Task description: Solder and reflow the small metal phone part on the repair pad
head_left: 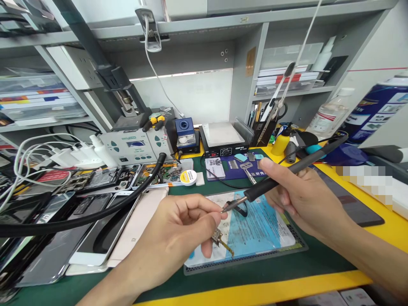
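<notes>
A small circuit part (219, 239) is pinched in the left hand (178, 238) above the blue mat (261, 231). A soldering iron (287, 172) is gripped by the right hand (302, 195), its tip held just above the part, over the mat.

Two bare hands are seen, left hand (178, 231) and right hand (302, 199); no gloves, rings or watch are worn on the visible parts; both forearms are uncovered to the frame edge, no sleeve being visible; fingernails are trimmed short.
</notes>
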The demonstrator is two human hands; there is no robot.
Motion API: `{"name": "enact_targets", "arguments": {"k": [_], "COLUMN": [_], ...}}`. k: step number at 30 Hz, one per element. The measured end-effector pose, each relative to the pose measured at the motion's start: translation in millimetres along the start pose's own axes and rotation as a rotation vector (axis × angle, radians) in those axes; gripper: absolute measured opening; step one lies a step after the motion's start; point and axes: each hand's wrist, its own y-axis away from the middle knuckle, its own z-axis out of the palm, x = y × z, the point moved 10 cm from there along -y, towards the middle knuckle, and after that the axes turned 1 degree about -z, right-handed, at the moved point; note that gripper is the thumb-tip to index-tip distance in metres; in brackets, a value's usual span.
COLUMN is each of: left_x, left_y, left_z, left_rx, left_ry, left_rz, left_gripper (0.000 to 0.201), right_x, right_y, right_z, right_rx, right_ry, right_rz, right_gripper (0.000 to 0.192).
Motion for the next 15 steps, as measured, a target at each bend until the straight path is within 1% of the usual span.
{"name": "enact_targets", "arguments": {"k": [15], "left_x": [-2.1], "left_y": [-0.6], "left_z": [0.6], "left_rx": [-0.016], "left_ry": [0.016], "left_rz": [-0.007], "left_gripper": [0.018], "right_x": [1.0], "right_y": [0.4], "right_z": [-1.1], "right_rx": [0.003], "right_ry": [-0.002], "right_rz": [0.001], "right_gripper": [0.068]}}
